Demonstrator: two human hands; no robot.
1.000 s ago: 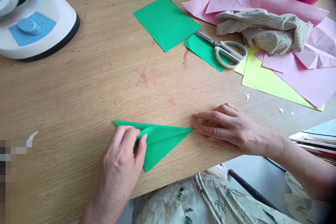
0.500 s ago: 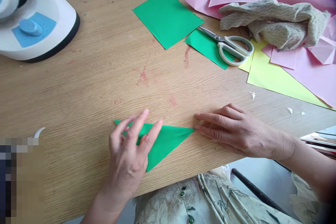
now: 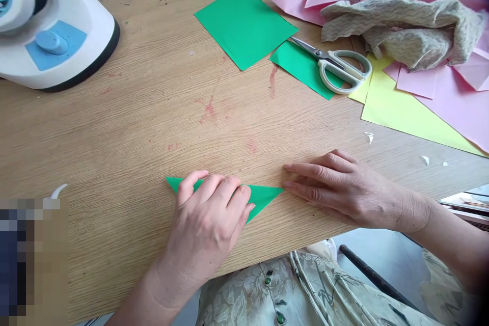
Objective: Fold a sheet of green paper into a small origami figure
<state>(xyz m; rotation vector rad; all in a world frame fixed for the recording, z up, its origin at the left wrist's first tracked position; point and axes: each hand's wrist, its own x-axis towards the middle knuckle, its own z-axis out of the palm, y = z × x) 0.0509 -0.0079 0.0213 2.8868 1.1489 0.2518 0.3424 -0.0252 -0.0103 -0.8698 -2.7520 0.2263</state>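
Observation:
A green sheet of paper (image 3: 263, 195), folded into a triangle, lies at the near edge of the table. My left hand (image 3: 210, 214) covers its middle, with bent fingers pressed down on the paper and the thumb close to the index finger. The triangle's left corner sticks out past that hand; its lower part is hidden beneath it. At the right corner, my right hand (image 3: 336, 188) rests on the table with its fingers stretched out and the fingertips touching the paper's tip.
Scissors (image 3: 324, 56) with pale handles lie across a green piece (image 3: 301, 71), beside a green square (image 3: 244, 28). Yellow paper (image 3: 405, 119), pink paper (image 3: 451, 107) and a crumpled cloth (image 3: 412, 30) are at the right. A white device with a blue knob (image 3: 51, 42) stands at the upper left.
My left hand has moved right across the triangle, its raised fingers now bent and pressed onto the paper. My right hand stays at the right corner.

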